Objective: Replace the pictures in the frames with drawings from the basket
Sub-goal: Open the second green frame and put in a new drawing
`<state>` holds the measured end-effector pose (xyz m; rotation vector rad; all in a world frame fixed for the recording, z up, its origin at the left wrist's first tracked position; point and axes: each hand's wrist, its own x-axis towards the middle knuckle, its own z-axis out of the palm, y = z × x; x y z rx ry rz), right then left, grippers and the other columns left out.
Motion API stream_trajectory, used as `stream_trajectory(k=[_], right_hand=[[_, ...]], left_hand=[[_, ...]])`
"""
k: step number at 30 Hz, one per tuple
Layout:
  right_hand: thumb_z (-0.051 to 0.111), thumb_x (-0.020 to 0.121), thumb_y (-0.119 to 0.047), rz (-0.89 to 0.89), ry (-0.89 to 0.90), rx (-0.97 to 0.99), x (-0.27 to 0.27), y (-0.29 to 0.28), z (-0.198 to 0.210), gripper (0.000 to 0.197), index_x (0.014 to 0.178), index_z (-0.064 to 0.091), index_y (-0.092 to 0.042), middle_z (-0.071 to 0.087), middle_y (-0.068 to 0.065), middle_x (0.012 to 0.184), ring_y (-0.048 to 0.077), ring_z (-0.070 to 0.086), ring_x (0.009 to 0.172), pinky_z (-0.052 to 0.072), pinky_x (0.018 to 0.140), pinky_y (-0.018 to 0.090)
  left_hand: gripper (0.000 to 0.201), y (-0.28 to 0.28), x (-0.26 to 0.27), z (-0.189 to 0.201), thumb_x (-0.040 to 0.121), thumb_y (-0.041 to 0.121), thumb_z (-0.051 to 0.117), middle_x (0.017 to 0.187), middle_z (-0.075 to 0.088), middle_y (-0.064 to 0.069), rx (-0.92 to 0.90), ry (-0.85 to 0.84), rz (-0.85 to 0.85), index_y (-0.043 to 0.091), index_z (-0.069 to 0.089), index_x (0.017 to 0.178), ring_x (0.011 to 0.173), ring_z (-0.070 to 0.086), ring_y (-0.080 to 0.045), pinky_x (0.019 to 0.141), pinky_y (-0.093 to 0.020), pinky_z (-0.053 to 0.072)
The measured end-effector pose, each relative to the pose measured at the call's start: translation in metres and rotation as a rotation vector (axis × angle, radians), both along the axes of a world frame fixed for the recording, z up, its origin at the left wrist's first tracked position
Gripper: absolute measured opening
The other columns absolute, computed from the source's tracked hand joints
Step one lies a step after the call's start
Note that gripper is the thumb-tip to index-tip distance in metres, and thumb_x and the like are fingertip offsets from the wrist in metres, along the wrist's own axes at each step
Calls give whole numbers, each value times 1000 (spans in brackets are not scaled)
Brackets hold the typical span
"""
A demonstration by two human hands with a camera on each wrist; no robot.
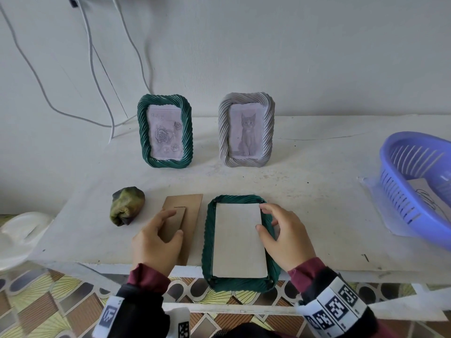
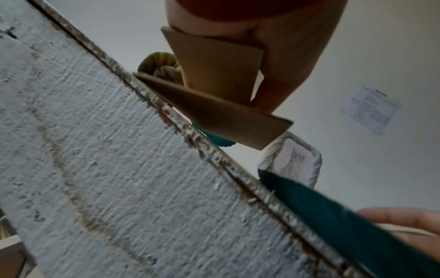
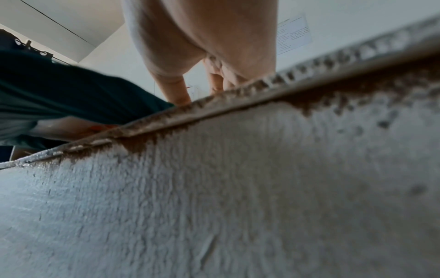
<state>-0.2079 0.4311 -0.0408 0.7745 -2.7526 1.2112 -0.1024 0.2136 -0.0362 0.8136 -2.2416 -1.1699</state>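
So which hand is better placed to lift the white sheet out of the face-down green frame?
The right hand: its fingertips are at the white sheet already, while the left hand holds the brown backing board.

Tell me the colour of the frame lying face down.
Dark green frame, clearest in the head view.

No legible txt anywhere.

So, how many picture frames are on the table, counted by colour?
Green frames: 2, one standing, one lying face down
Grey frames: 1, standing, with the cat picture
Total: 3
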Motion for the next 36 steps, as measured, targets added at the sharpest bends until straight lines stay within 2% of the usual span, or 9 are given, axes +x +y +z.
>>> stream_trajectory(k=[6, 11, 15, 17, 19, 24, 29, 34, 36], right_hand=[[64, 84, -16, 80, -21, -225, 3, -13, 16, 35, 112, 54, -34, 61, -15, 104, 4, 58, 90, 48, 77, 17], [56, 89, -13, 241, -397, -587, 16, -36, 42, 41, 123, 46, -34, 70, -3, 99, 11, 67, 91, 54, 81, 22], [56, 86, 4, 159, -440, -783, 18, -46, 53, 58, 131, 37, -27, 72, -17, 79, 7, 68, 79, 55, 67, 21], [57, 84, 8, 80, -373, -764, 15, -45, 50, 67, 131, 35, -35, 70, -24, 86, 17, 69, 81, 57, 71, 32], [57, 83, 7, 23, -330, -725, 11, -40, 46, 65, 126, 40, -39, 71, -13, 93, 20, 69, 78, 58, 72, 35], [55, 85, 4, -2, -324, -610, 4, -23, 42, 31, 92, 67, -23, 60, -2, 55, 8, 48, 50, 42, 51, 14], [62, 83, -6, -43, -442, -503, -1, -12, 25, 18, 81, 71, -22, 71, -6, 81, 7, 62, 73, 48, 66, 11], [75, 71, -10, -28, -529, -446, -2, -10, 12, 20, 83, 69, -25, 71, -6, 90, 16, 65, 88, 53, 79, 24], [75, 71, -10, -34, -519, -430, -3, -11, 9, 23, 86, 68, -27, 69, -7, 92, 15, 64, 90, 51, 76, 17]], left_hand=[[43, 7, -1, 25, 61, 19, 70, 109, 65, 9, 134, 198, -94, 55, 63, 83, 96, 60, 6, 84, -9, 46], [39, 28, -8, 47, 60, 19, 68, 107, 64, 15, 181, 309, -209, 40, 63, 92, 97, 61, 6, 83, -7, 45], [40, 44, -14, 47, 60, 17, 70, 112, 60, 18, 174, 286, -264, 39, 63, 92, 101, 58, 8, 84, -6, 44], [41, 48, -16, 45, 61, 13, 79, 112, 59, 18, 193, 278, -289, 36, 64, 92, 101, 59, 8, 83, -7, 45], [37, 50, -16, 46, 69, 6, 77, 111, 62, 14, 252, 294, -312, 31, 65, 93, 98, 61, 5, 81, -10, 49], [30, 31, -14, 32, 83, 16, 61, 104, 67, 23, 165, 235, -319, 45, 65, 91, 101, 60, 4, 87, -16, 49], [36, 16, -11, 6, 90, 7, 52, 100, 61, 30, -41, -49, -417, 41, 61, 100, 98, 53, 18, 83, 0, 39], [35, 15, -7, -3, 91, 4, 48, 108, 58, 22, -76, -120, -434, 30, 62, 111, 101, 55, 9, 92, -13, 42], [35, 16, -6, -5, 91, 5, 48, 115, 51, 21, -108, -134, -451, 29, 61, 114, 116, 44, 3, 100, -17, 36]])
